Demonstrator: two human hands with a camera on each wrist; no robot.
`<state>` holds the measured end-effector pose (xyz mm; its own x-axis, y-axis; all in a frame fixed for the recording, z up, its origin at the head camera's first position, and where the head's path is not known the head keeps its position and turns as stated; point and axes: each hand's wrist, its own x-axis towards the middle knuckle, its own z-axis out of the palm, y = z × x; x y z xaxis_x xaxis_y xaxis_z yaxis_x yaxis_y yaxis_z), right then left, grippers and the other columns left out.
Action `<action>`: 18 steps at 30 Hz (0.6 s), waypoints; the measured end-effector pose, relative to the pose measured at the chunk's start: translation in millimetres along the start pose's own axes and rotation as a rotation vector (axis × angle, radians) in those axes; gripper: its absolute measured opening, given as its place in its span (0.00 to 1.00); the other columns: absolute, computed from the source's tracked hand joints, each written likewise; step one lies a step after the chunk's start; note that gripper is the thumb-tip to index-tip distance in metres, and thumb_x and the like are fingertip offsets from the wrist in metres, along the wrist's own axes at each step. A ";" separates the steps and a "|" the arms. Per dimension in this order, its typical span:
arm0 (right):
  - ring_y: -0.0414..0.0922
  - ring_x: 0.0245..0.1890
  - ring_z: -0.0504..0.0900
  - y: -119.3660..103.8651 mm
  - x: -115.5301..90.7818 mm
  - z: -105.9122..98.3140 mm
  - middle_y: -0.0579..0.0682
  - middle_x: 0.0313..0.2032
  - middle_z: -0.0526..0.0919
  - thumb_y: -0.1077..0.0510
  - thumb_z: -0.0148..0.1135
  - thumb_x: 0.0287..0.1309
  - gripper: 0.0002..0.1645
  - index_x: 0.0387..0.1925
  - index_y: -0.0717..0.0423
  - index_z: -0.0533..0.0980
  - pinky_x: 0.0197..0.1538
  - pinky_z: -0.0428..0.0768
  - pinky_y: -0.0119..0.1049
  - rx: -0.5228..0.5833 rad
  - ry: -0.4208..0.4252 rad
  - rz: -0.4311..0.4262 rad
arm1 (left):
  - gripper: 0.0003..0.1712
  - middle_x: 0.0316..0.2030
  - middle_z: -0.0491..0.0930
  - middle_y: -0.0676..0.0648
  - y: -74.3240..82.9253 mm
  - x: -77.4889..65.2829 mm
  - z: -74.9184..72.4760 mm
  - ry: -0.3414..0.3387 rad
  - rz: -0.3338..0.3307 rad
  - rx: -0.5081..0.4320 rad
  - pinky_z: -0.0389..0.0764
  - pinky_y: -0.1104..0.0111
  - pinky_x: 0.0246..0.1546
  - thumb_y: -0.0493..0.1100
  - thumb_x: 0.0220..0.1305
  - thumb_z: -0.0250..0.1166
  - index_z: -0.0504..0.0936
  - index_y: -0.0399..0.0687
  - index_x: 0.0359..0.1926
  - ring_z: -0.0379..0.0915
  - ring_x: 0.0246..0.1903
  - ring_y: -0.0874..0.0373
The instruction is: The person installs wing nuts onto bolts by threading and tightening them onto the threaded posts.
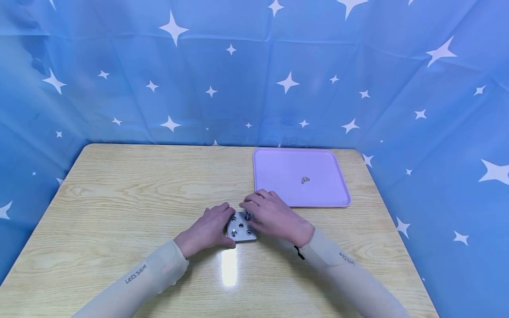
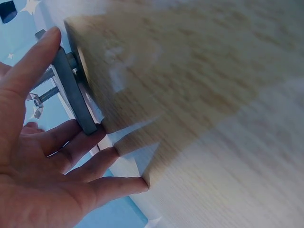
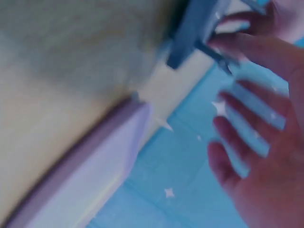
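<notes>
A square metal plate [image 1: 241, 234] with several round holes sits in front of me. My left hand [image 1: 210, 227] grips it by its edges, thumb on the near side and fingers on the far side. Threaded bolts stand up from the plate, and in the left wrist view a wing nut [image 2: 38, 105] is on the end of one. My right hand [image 1: 274, 216] is at the far right corner, thumb and forefinger on either side of a bolt [image 1: 248, 216]. Its fingers [image 3: 247, 118] are spread and blurred, the thumb close by the bolt's shaft.
A shallow purple tray [image 1: 278, 165] stands at the back right, with a few small metal pieces [image 1: 305, 180] lying in it. The wooden table [image 1: 139, 190] ends at a blue star-patterned curtain [image 1: 246, 66] behind and on both sides.
</notes>
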<state>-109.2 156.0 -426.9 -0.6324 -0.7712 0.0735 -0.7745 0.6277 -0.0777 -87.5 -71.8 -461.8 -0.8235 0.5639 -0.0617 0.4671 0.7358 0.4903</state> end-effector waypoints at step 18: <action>0.43 0.42 0.78 6.7 4.7 6.1 0.44 0.38 0.84 0.61 0.73 0.60 0.05 0.38 0.49 0.87 0.50 0.77 0.35 -0.022 0.139 -0.202 | 0.40 0.37 0.70 0.52 1.7 -1.8 -1.5 0.010 0.013 -0.009 0.68 0.58 0.37 0.52 0.39 0.86 0.77 0.41 0.50 0.68 0.37 0.54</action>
<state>-117.3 155.9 -433.2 -0.4590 -0.8603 0.2220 -0.8847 0.4654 -0.0254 -85.7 -72.0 -459.5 -0.8206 0.5696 -0.0467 0.4750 0.7251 0.4986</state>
